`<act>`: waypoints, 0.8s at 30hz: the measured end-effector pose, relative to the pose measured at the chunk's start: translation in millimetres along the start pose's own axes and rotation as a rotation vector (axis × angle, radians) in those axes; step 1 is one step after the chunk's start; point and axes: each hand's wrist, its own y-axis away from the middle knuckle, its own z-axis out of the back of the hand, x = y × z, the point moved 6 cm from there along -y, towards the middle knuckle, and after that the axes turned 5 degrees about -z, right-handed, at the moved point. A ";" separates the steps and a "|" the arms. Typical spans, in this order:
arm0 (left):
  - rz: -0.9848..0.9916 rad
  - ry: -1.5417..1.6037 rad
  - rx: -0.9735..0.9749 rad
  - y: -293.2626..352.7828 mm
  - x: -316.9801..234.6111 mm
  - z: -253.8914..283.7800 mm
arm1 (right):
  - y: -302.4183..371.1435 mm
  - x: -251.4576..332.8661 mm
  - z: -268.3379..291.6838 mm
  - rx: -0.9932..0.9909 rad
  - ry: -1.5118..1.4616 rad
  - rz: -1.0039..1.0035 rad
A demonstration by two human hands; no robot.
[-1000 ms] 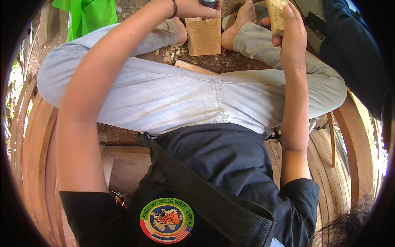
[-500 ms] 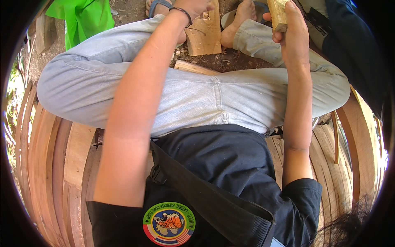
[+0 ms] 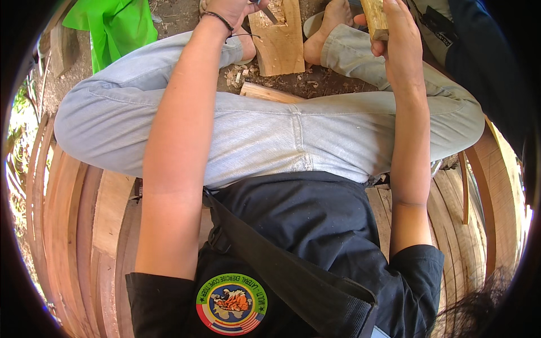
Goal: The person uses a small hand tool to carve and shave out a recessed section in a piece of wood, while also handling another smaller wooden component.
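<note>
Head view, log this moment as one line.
Left hand: holds chisel, tip at notch in wooden block | Right hand: holds piece of wood | Nearby: wood chips beside block

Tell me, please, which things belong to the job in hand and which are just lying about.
In use:
narrow grey metal-bladed tool, left hand
chunky yellowish wooden block, right hand
flat brown wooden board

Lying about:
limp green sheet
pale wooden strip
pale wood chips
</note>
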 end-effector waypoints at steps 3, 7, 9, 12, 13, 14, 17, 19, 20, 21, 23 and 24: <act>-0.017 -0.027 0.118 1.3 5.7 -9.1 | -2.7 -9.4 2.7 -0.019 -0.007 0.023; -0.039 -0.189 0.163 3.0 9.2 -8.0 | 1.4 -3.3 -2.1 -0.014 -0.008 0.031; -0.032 -0.198 0.105 9.8 5.6 -11.0 | -2.8 -4.6 -3.7 -0.018 -0.046 -0.014; -0.054 -0.189 0.154 8.0 6.2 -10.6 | -5.6 -10.2 -2.0 0.036 0.012 -0.012; -0.061 -0.201 0.159 6.9 6.7 -9.8 | -5.9 -9.9 -2.4 0.051 0.015 -0.001; -0.067 -0.214 0.164 6.1 7.1 -9.6 | -6.0 -9.9 -2.8 0.066 0.017 0.010; -0.084 -0.268 0.168 3.1 10.3 -9.7 | -6.0 -12.2 -1.8 0.080 0.015 0.002; -0.089 -0.339 0.224 -0.3 16.1 -12.8 | -7.0 -10.2 0.6 0.098 0.126 0.179; -0.090 -0.391 0.275 -2.6 19.1 -15.1 | -6.4 -3.0 -5.1 0.120 0.235 0.369; -0.090 -0.442 0.326 -4.2 22.0 -16.5 | -2.2 -0.4 -6.8 0.147 0.327 0.428; -0.093 -0.454 0.362 -6.6 26.1 -22.7 | 24.7 33.1 -22.3 0.203 0.489 0.419; -0.095 -0.460 0.390 -6.0 26.1 -28.8 | 37.8 46.7 -28.7 0.225 0.562 0.346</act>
